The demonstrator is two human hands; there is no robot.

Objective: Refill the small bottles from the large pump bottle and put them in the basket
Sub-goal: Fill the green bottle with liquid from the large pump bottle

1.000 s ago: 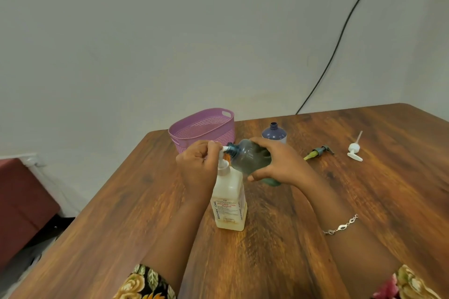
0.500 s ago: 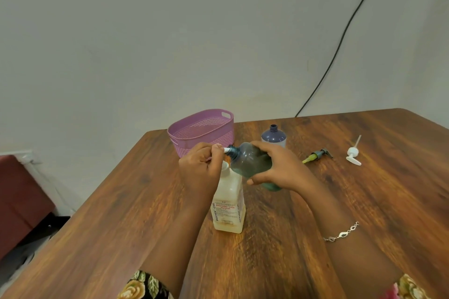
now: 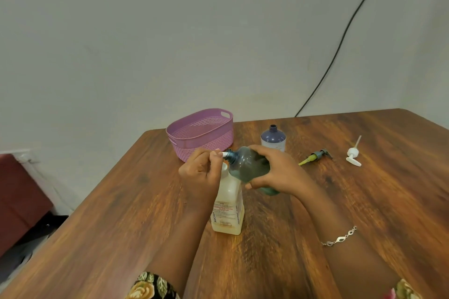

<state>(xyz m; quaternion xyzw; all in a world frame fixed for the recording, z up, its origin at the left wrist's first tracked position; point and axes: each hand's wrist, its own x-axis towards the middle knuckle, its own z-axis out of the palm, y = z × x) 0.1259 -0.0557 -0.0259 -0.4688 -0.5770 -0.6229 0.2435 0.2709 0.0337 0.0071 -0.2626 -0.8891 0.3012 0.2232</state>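
- One large pump bottle (image 3: pixel 227 211), pale yellow, with a printed label.
- Two small bottles: one green bottle (image 3: pixel 247 167) and one purple bottle (image 3: pixel 273 137).
- One basket (image 3: pixel 206 143), of purple plastic, with small holes in its wall.
- Two loose pump heads: one dark pump head (image 3: pixel 315 156) with a yellow-green tube, and one white pump head (image 3: pixel 353 154).
- Two hands: the left hand (image 3: pixel 199 172) and the right hand (image 3: pixel 279 170).
- One bracelet (image 3: pixel 340 238), of silver colour.
- Two sleeves with flowers: the left sleeve (image 3: pixel 150 286) and the right sleeve (image 3: pixel 403 291).
- One table (image 3: pixel 121 226), of brown wood.
- One black cable (image 3: pixel 339 43).
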